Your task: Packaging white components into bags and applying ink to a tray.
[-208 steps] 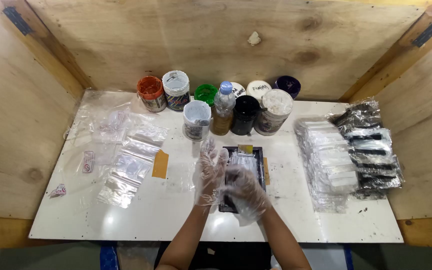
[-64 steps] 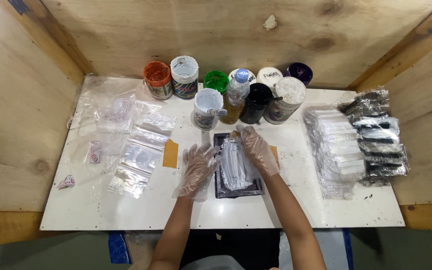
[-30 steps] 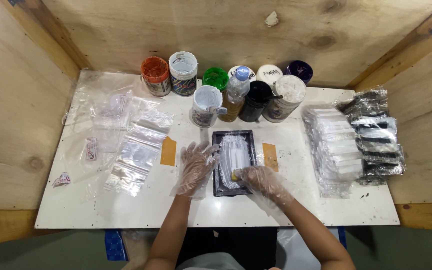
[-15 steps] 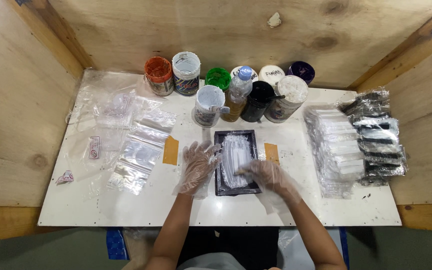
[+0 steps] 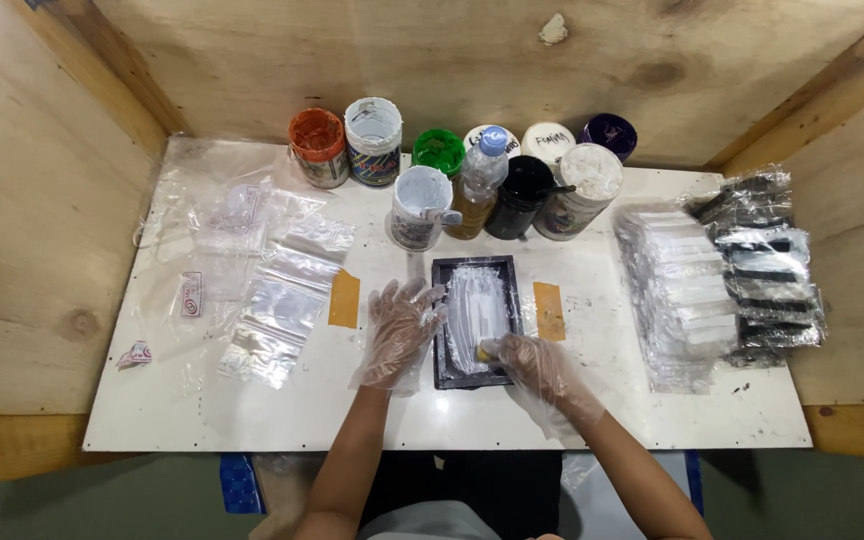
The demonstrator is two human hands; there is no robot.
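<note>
The small black rectangular tray smeared with white paste (image 5: 475,320) lies lengthwise away from the person on the white bench (image 5: 592,420), left hand (image 5: 399,335) spread flat beside it (gloved), right hand (image 5: 537,365) nearer, fingers pinching a small yellowish tool (image 5: 489,349) at its near end.

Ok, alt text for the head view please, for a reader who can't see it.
Seen from above, a person in clear gloves works at a black tray smeared with white on a white table: the left hand rests flat at its left edge, the right hand presses a small tool at its near end. Paint jars line the back; clear bags lie left, packets right.
</note>
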